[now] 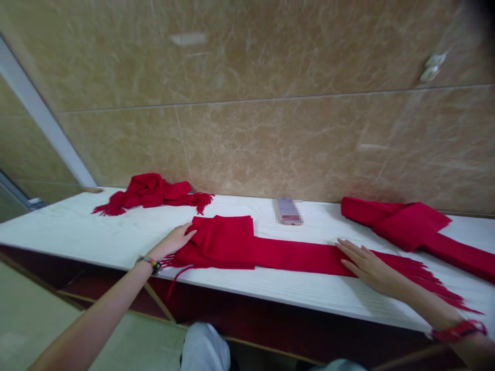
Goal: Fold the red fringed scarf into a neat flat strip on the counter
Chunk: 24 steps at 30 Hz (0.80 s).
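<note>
A red fringed scarf (222, 242) lies lengthwise along the front of the white table. Its left part is folded over into a wider layered block, and the right part runs out as a narrow flat strip ending in tassels. My left hand (180, 240) rests on the left end of the folded block, fingers stretched out over the cloth near the fringe. On the narrow strip towards the right, my right hand (365, 265) lies flat with its fingers extended. Neither hand is wrapped round the cloth.
Behind on the left sits a crumpled red scarf (154, 191). Another red scarf (410, 224), loosely folded, stretches along the right side. A phone (289, 211) lies near the tiled wall (270, 139). The white table (96, 242) has open shelving below its front edge.
</note>
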Motion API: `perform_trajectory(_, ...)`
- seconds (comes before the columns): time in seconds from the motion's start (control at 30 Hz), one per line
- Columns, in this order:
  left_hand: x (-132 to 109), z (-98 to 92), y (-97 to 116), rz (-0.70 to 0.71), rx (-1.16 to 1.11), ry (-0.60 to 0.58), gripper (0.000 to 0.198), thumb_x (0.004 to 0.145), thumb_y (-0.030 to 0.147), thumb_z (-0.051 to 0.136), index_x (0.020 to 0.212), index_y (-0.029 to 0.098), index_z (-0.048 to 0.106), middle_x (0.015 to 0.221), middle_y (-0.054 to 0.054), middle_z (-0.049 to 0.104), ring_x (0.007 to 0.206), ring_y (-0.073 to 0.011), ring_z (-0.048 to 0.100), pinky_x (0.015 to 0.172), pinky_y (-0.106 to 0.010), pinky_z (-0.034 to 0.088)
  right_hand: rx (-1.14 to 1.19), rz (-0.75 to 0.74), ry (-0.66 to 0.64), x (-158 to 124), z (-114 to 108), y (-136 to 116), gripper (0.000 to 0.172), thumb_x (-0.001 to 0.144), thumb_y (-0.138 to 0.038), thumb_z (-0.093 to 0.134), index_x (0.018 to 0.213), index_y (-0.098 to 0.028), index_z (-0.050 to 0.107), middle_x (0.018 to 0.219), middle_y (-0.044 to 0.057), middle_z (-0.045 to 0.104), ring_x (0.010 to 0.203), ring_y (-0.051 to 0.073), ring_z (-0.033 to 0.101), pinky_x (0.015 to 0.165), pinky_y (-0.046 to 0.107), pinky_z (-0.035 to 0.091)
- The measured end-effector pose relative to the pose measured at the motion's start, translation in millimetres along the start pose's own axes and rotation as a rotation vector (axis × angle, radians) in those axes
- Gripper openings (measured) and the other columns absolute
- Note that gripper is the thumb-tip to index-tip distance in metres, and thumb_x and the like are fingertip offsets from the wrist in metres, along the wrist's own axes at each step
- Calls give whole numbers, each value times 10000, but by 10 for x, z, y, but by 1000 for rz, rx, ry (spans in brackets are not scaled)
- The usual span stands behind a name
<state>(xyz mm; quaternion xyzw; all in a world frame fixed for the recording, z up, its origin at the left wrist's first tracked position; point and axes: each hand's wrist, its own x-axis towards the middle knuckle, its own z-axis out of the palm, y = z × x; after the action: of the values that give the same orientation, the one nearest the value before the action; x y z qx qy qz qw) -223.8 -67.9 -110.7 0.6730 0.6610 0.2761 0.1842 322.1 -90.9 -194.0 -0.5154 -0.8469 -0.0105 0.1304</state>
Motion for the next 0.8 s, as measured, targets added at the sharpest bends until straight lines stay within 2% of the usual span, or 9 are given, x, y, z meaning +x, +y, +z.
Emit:
perform_trajectory(0.13, -103, -11, -4, -99, 1, 86, 437, 738, 437, 481, 1029, 123, 564, 1127, -138, 588, 1124, -299, 469, 965, -382, 328, 50, -140, 25, 354, -131, -683, 521, 897, -450, 268, 1372, -237, 274, 1420, 72, 271, 1315, 247, 163, 1043, 526, 183)
perform_trajectory(0.2, -203, -50, 17, -87, -52, 8, 444, 721, 436, 509, 1028, 121, 570, 1118, -133, 594, 1074, -288, 512, 945, -370, 355, 93, -227, -40, 507, -155, -1003, 522, 898, -451, 287, 1380, -255, 245, 1432, 63, 238, 1316, 242, 161, 1046, 520, 181)
perform_trajectory(0.27, -317, -68, 51, -62, -161, -107, 502, 669, 427, 586, 1074, 134, 554, 1138, -111, 587, 1045, -266, 534, 926, -352, 381, 122, -284, -109, 606, -130, -1193, 525, 897, -458, 296, 1380, -261, 236, 1433, 64, 232, 1310, 248, 189, 1040, 521, 198)
perform_trajectory(0.33, -405, -63, 90, -63, -294, -172, 630, 588, 394, 675, 1143, 146, 512, 1153, -95, 579, 1054, -258, 527, 910, -350, 400, 132, -311, -139, 651, -74, -1248, 514, 899, -457, 297, 1375, -269, 249, 1427, 65, 247, 1300, 254, 223, 1033, 528, 209)
perform_trajectory(0.43, -423, -81, 115, -130, -440, -177, 723, 507, 325, 743, 1163, 146, 499, 1066, -86, 621, 987, -257, 563, 835, -345, 450, 124, -316, -132, 656, -1, -1203, 500, 902, -452, 294, 1370, -280, 256, 1422, 60, 262, 1294, 254, 242, 1032, 530, 209)
perform_trajectory(0.53, -340, -198, 54, -210, -473, -180, 658, 529, 295, 742, 1134, 144, 533, 928, -69, 657, 852, -239, 608, 727, -316, 478, 107, -309, -142, 636, 4, -1164, 507, 904, -455, 285, 1376, -277, 235, 1423, 55, 257, 1298, 246, 232, 1037, 519, 210)
perform_trajectory(0.63, -250, -327, -69, -234, -483, -244, 569, 574, 294, 727, 1099, 148, 565, 859, -58, 662, 815, -224, 609, 665, -286, 474, 94, -301, -150, 624, -14, -1170, 512, 906, -458, 274, 1380, -273, 221, 1426, 52, 249, 1300, 239, 228, 1038, 509, 215)
perform_trajectory(0.7, -216, -358, -149, -259, -523, -295, 503, 593, 306, 719, 1051, 141, 590, 865, -67, 663, 830, -216, 605, 663, -276, 470, 92, -300, -139, 624, -10, -1173, 510, 905, -457, 277, 1378, -276, 225, 1424, 52, 254, 1296, 242, 239, 1033, 509, 226)
perform_trajectory(0.8, -202, -322, -223, -303, -579, -306, 447, 589, 329, 715, 975, 130, 609, 907, -80, 662, 851, -200, 606, 703, -264, 462, 91, -299, -124, 627, 21, -1153, 507, 902, -459, 285, 1374, -282, 240, 1418, 51, 272, 1290, 243, 255, 1029, 510, 236)
